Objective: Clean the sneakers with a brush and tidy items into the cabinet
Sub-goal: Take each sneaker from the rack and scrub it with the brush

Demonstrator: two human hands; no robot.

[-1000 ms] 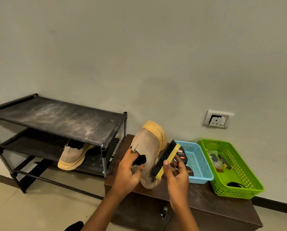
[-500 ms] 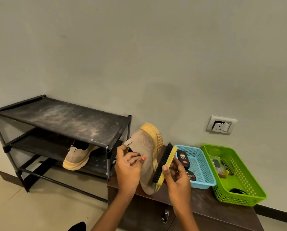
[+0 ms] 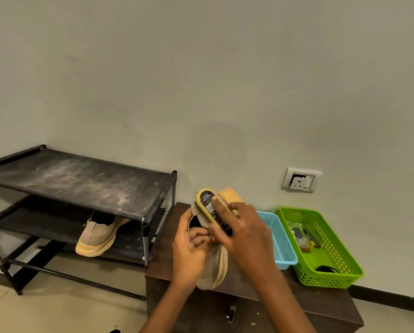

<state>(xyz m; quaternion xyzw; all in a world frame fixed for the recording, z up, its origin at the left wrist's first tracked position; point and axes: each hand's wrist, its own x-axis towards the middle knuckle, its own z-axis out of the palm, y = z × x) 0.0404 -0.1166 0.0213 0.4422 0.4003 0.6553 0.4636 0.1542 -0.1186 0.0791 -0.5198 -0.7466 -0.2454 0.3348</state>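
Above the dark brown wooden cabinet, the left hand grips the beige knit sneaker with a yellow sole at its collar, toe pointing up. The right hand clasps the yellow-backed black-bristled brush, pressed flat against the upper. A matching second sneaker sits on the black metal rack's lower shelf. A blue mesh basket and a green perforated basket stand touching on the cabinet.

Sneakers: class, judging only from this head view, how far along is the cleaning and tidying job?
Done: nothing clearly finished. In hand: the left hand holds one sneaker above the cabinet while the right hand presses the yellow brush on it. Left: the second sneaker on the rack, and the blue basket and green basket, both on top.
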